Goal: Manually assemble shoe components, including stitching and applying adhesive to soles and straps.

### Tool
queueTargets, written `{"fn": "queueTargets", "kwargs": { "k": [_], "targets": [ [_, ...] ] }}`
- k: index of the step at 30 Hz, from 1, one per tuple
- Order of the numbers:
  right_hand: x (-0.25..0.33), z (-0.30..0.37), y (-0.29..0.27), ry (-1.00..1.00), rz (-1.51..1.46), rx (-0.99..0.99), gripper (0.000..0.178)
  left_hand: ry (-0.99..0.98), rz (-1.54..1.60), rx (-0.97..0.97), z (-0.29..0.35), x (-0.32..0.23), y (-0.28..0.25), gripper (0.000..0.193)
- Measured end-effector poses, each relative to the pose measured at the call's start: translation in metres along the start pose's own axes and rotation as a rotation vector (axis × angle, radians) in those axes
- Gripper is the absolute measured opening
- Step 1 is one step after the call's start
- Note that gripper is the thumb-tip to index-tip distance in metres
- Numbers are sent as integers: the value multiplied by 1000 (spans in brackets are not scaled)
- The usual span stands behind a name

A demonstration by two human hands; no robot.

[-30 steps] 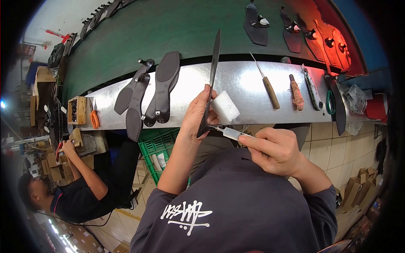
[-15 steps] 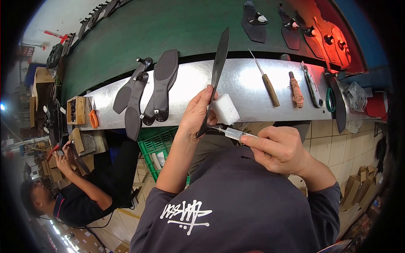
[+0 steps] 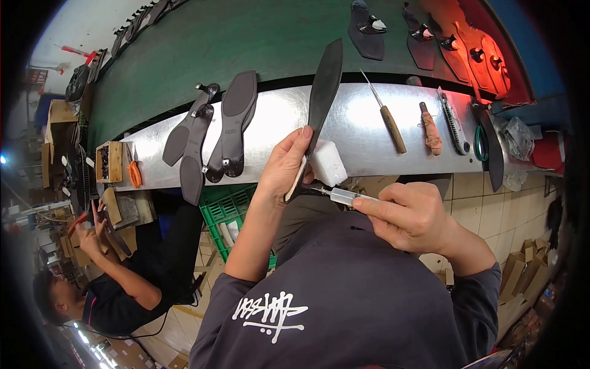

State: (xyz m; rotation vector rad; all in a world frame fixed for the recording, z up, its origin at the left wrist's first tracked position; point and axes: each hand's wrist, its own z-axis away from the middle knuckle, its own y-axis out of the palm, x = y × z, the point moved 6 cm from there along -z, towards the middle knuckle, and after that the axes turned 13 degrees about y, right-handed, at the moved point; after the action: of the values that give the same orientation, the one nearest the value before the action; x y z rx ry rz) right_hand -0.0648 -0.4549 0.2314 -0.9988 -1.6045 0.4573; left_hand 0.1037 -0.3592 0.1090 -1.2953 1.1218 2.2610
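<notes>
My left hand (image 3: 281,165) is closed around a long black shoe sole (image 3: 326,83), held upright and tilted with its toe end away from me. A white foam-like block (image 3: 329,163) is beside the sole, against my left fingers; how it is held is hidden. My right hand (image 3: 409,215) grips a screwdriver-like tool (image 3: 342,196) with a pale, translucent handle, forefinger stretched along it. The tool's thin metal tip meets the dark heel part at the sole's near end; the exact contact is too small to tell.
Several dark soles (image 3: 239,98) lie left on the metal bench edge (image 3: 276,101). To the right are an awl (image 3: 392,126), a wrapped tool (image 3: 431,132) and a box cutter (image 3: 452,123). More soles (image 3: 367,37) rest on the green belt (image 3: 246,37). A co-worker (image 3: 123,289) sits at left.
The sole has turned in my left hand, so more of its broad face shows. The tool in my right hand has shifted slightly. At left, the co-worker's hands have moved.
</notes>
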Motion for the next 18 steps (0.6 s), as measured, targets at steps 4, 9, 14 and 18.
{"fn": "queueTargets", "kwargs": {
  "k": [4, 9, 14, 18],
  "targets": [
    [0, 0, -1, 7, 6, 8, 36, 2, -5, 9, -1, -1, -2, 36],
    [-1, 0, -1, 11, -9, 3, 35, 17, -66, 15, 1, -5, -1, 32],
    [-4, 2, -3, 18, -9, 9, 35, 13, -85, -10, 1, -8, -1, 33],
    [-6, 2, -4, 29, -14, 7, 35, 5, -28, -3, -1, -8, -1, 35]
  ]
}}
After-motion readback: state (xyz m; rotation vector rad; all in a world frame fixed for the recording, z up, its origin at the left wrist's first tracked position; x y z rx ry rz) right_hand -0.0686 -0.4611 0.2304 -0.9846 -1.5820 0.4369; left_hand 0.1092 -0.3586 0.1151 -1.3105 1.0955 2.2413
